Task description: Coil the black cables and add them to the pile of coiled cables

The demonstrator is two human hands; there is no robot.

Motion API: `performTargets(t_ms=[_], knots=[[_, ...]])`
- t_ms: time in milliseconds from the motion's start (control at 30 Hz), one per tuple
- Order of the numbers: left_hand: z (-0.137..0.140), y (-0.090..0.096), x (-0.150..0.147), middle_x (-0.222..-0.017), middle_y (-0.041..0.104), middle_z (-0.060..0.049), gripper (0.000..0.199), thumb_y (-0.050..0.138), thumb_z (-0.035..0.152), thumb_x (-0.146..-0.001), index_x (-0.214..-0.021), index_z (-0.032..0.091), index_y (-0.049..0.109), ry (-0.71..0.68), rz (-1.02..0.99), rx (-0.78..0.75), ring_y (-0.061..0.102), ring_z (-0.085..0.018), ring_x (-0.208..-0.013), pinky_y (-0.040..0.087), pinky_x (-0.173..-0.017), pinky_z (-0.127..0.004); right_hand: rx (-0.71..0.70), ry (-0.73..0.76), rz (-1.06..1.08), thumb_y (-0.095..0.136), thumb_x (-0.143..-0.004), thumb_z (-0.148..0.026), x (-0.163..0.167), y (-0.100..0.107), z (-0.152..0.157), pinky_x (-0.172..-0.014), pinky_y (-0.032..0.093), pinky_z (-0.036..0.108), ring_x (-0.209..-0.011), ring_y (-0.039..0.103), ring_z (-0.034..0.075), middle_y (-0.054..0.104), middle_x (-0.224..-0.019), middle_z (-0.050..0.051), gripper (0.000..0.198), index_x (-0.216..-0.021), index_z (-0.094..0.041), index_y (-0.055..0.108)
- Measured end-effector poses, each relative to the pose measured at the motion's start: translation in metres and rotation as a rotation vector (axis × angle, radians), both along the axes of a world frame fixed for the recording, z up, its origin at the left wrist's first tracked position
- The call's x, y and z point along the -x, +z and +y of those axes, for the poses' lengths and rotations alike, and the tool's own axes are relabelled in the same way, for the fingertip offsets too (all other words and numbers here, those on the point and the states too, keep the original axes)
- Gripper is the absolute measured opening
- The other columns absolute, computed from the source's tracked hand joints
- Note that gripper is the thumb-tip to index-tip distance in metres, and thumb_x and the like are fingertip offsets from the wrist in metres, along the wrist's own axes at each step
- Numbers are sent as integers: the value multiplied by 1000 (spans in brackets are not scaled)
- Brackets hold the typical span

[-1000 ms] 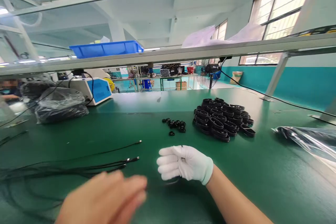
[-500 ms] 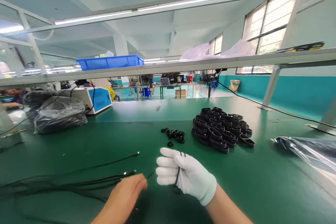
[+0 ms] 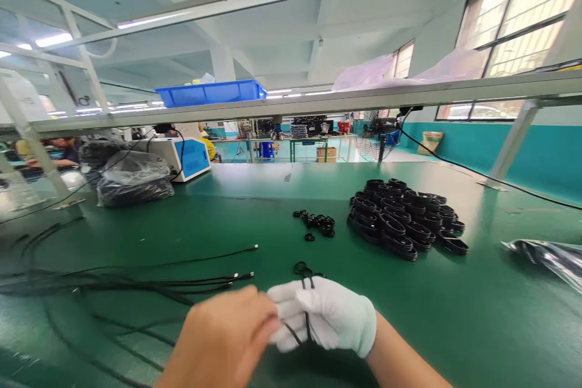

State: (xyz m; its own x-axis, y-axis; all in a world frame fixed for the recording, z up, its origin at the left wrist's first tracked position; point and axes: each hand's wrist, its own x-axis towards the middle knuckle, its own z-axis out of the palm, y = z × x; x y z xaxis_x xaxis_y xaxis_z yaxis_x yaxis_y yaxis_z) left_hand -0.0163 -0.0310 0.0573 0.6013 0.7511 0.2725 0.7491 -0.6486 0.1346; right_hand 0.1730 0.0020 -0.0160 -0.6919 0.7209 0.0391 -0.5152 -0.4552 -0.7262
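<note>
My right hand (image 3: pixel 325 315), in a white glove, has a black cable (image 3: pixel 307 324) wrapped over its fingers and across the palm. Its thumb presses the strands, and a small coil of the same black stuff juts above the index finger. My bare left hand (image 3: pixel 227 330) is slightly blurred, right by the gloved fingertips. Its fingers are pinched together where a cable strand crosses toward the palm. Loose black cables (image 3: pixel 182 285) with metal plugs lie to the left on the green table. Beyond my hands sits a group of small black ties (image 3: pixel 318 222).
A large heap of coiled black cables (image 3: pixel 400 218) stands to the right of the ties. Plastic bags (image 3: pixel 550 260) lie at the right edge. At the back left are a bagged bundle (image 3: pixel 136 179) and a white-and-blue machine (image 3: pixel 191 157). A shelf (image 3: pixel 291 103) spans overhead with a blue bin (image 3: pixel 211 94).
My left hand has moved right and up to the gloved fingers. The gloved fingers have curled more, and more cable shows around them. The view has shifted left.
</note>
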Motion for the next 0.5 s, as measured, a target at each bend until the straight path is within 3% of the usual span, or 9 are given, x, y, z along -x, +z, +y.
performTargets(t_ms=[67, 133, 267, 367, 500], knots=[[22, 26, -4, -67, 63, 3, 19, 49, 32, -84, -73, 24, 63, 62, -116, 184, 55, -13, -61, 37, -56, -21, 10, 184, -7, 73, -66, -35, 7, -1, -10, -82, 40, 47, -91, 63, 29, 64, -100, 16, 54, -110, -9, 56], [42, 30, -8, -61, 57, 5, 18, 53, 34, -80, -71, 23, 64, 56, -209, 352, 48, -12, -56, 34, -52, -21, 19, 255, 13, 73, -66, -33, 12, -2, -16, -82, 41, 46, -94, 63, 29, 64, -104, 17, 55, -112, -10, 56], [61, -8, -12, -58, 54, 4, 25, 47, 32, -81, -71, 17, 64, 14, -358, 597, 46, -11, -54, 36, -51, -20, 6, 213, 58, 75, -63, -32, 15, -4, -16, -81, 42, 44, -89, 64, 27, 66, -101, 13, 56, -111, -11, 57], [56, -46, -3, -70, 63, 0, 33, 36, 29, -87, -74, 16, 63, -11, -348, 543, 55, -14, -67, 42, -60, -21, -24, 91, 135, 76, -60, -36, 11, 3, -10, -77, 42, 41, -83, 62, 23, 64, -95, 9, 51, -103, -16, 58], [29, -82, 12, -87, 70, -2, 31, 31, 21, -89, -91, 23, 62, 144, -80, 221, 64, -17, -76, 47, -67, -24, 21, -67, 282, 76, -63, -30, 3, 16, -1, -62, 37, 27, -63, 50, 11, 52, -71, -2, 32, -81, -17, 54]])
